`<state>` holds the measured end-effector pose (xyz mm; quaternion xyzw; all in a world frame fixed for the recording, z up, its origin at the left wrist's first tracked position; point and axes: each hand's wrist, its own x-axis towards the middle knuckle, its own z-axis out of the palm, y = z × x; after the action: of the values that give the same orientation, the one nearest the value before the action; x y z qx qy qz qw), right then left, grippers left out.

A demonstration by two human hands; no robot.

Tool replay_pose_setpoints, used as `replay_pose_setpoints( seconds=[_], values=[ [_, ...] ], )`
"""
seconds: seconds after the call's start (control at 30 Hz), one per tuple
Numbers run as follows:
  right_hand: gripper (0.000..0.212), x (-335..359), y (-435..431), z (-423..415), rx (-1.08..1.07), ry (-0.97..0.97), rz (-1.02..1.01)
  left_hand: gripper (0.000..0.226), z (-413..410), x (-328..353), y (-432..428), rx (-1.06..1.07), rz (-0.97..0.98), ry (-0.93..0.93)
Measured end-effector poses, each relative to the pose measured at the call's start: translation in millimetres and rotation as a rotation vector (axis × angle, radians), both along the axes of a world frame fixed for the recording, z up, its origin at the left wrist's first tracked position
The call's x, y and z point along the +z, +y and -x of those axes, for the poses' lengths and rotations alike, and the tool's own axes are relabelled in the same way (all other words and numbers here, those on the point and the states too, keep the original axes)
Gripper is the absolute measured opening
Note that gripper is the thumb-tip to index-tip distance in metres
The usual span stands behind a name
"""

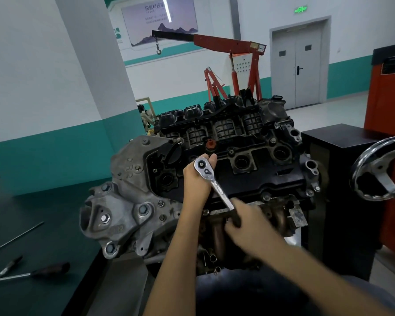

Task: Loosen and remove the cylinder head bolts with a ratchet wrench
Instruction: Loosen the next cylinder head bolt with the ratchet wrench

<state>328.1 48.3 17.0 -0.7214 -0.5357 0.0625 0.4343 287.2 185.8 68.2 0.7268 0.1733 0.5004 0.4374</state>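
- Left grip [197, 181] wrapped round head end of ratchet wrench [217, 185], fingertips showing past far side of head; steadies head over black cover [271, 176] of engine [128, 179].
- Right grip [244, 224] curled round dark handle at near end of wrench; blurred, so exact finger lie hard to tell.
- Wrench long axis: head at upper left, handle running down and right toward person; shiny shank bare between both grips.
- Bolt under head hidden by wrench and left grip; cannot tell whether socket sits on it.
- Other bolts [231, 152] visible along cover edges, seated.
- Key relation: target bolt presumably straight below head, at far end of wrench from right grip. Left grip nearer bolt, right grip at lever end nearer body.
- Step, judged: loosening one bolt near middle-left of cover.
- Next move probably needs handle swung about head by right grip, with left grip pressing down to keep socket square.
- Risk: socket slipping off if head tilts; knuckles close to cover ribs.
- Progress, judged: early, since visible bolts sit in place.
- Rest: dark worktop [43, 224] at left, carrying two screwdrivers [48, 270] and thin rod [16, 238], well apart from engine.
- Chrome hand wheel [379, 167] at right; red hoist [226, 41] behind.
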Motion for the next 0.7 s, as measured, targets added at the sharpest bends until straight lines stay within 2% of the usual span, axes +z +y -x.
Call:
replay_pose_setpoints(
  seconds=[0.07, 0.17, 0.23, 0.3, 0.4, 0.53, 0.63, 0.7],
  values=[
    [0.018, 31, -15, -44, 0.055, -0.22, 0.114, 0.054, 1, 0, 0, -0.039, -0.016, 0.012],
    [0.016, 85, -16, -90, 0.052, -0.607, 0.253, 0.041, 2, -2, 1, -0.05, -0.017, -0.016],
    [0.02, 95, -9, -95, 0.029, -0.751, 0.258, 0.043, 7, -6, -1, -0.044, 0.045, -0.07],
    [0.013, 77, -9, -84, -0.007, -0.663, 0.197, 0.042, 9, -9, -4, -0.031, 0.084, -0.113],
    [0.023, 24, -13, -37, -0.013, -0.256, 0.015, 0.028, 6, -8, -11, -0.001, 0.125, -0.141],
    [0.016, -18, 13, 40, -0.058, 0.179, -0.149, 0.037, 1, -3, -18, 0.109, 0.101, -0.133],
    [0.014, -19, 22, 45, -0.041, 0.23, -0.135, 0.039, 9, -3, -16, 0.07, 0.079, -0.081],
    [0.015, -10, 12, 19, -0.013, 0.079, -0.058, 0.034, 16, -3, -12, 0.013, 0.073, -0.051]
  ],
)
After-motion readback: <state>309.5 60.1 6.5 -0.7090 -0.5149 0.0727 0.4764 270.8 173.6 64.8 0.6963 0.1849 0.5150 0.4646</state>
